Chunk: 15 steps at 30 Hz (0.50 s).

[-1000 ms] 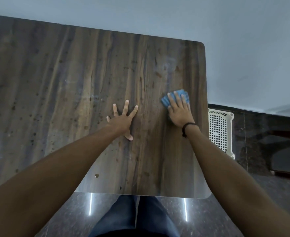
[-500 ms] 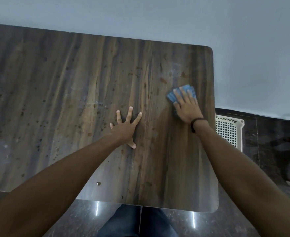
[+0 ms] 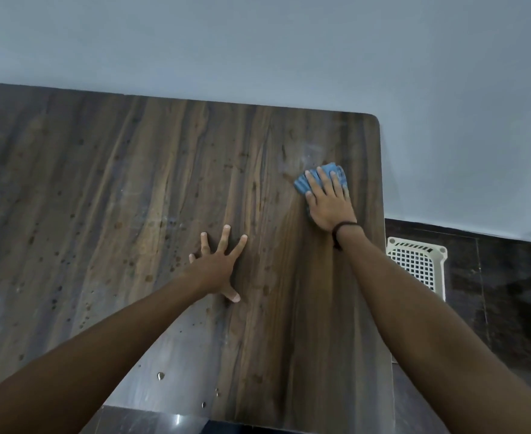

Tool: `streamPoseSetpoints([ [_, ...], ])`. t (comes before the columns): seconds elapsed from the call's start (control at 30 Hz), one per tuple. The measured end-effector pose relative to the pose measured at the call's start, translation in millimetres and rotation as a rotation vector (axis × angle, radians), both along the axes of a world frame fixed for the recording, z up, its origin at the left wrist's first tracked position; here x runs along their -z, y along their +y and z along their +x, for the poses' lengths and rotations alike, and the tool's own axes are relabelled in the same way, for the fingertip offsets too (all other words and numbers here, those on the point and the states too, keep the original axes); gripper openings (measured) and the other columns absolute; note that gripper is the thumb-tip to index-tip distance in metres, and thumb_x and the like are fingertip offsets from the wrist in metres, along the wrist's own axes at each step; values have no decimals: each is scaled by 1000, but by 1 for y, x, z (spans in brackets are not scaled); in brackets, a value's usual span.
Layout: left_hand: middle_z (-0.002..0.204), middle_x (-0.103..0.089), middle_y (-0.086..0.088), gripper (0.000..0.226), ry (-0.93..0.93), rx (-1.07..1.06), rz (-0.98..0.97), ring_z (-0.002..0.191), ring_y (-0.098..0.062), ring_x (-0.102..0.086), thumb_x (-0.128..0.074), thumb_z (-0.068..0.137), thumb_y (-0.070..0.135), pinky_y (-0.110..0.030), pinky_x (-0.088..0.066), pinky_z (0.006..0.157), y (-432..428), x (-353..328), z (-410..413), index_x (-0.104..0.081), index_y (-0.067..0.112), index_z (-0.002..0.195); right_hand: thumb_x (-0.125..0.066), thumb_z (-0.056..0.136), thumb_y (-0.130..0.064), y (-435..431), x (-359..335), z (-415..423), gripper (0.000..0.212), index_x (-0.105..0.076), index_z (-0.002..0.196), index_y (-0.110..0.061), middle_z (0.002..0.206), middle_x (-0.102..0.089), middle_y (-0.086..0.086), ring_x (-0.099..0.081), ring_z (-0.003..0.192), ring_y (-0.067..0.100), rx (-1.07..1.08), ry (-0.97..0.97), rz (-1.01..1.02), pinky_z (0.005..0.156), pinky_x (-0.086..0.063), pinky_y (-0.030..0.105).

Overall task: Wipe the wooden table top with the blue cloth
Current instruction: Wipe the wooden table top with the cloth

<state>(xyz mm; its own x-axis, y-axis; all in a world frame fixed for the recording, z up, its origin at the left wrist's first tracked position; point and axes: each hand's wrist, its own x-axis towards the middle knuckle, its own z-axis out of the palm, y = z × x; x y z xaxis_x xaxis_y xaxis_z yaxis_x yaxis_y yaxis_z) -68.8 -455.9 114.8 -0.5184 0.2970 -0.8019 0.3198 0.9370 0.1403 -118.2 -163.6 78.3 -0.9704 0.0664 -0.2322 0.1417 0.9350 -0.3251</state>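
1. The table has a dark, streaky wood-grain top. Its far edge sits against a pale grey-blue wall, and the far right corner is rounded.
2. The cloth is blue and lies flat on the top near that far right corner. It's close to the right edge but not over it. Only its far and left parts show, the rest is under the hand.
3. The right hand sits palm-down on the cloth with the fingers straight and close together, pressing it onto the wood. There's no curl round it and no pinch. The fingertips reach almost to the cloth's far side.
4. There's a dark band round the right wrist.
5. The left hand is flat on bare wood around the middle of the top, well apart from the cloth. Its fingers are spread wide and straight, the thumb points back toward the near edge, and it's holding nothing.
6. Both forearms are bare and come in over the near edge.
7. Small dark specks are scattered over the left half of the top. A hazy whitish smear sits just beyond the cloth, toward the far edge. A few shiny droplets lie near the near edge, by the left forearm.
8. Past the right edge, down on the dark glossy floor, there's a white plastic basket with a grid pattern, close to the wall.
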Motion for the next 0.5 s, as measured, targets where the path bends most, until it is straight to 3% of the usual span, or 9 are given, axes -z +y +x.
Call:
streamPoseSetpoints([
  [0.3, 154, 43, 7, 140, 156, -178, 164, 143, -46, 28, -86, 59, 62, -77, -8, 107, 70, -4, -114, 22, 51, 148, -20, 108, -43, 5, 4, -20, 55, -5, 160, -35, 169, 2, -5, 8, 155, 21, 30, -14, -20, 125, 1, 49],
  [0.5, 154, 43, 7, 142, 96, -208, 91, 140, -54, 27, -89, 58, 55, -81, -15, 101, 86, 7, -145, 22, 53, 147, -21, 108, -43, 4, 10, -11, 56, -3, 160, -34, 169, 2, -4, 8, 155, 24, -41, 8, 20, 124, 3, 47],
])
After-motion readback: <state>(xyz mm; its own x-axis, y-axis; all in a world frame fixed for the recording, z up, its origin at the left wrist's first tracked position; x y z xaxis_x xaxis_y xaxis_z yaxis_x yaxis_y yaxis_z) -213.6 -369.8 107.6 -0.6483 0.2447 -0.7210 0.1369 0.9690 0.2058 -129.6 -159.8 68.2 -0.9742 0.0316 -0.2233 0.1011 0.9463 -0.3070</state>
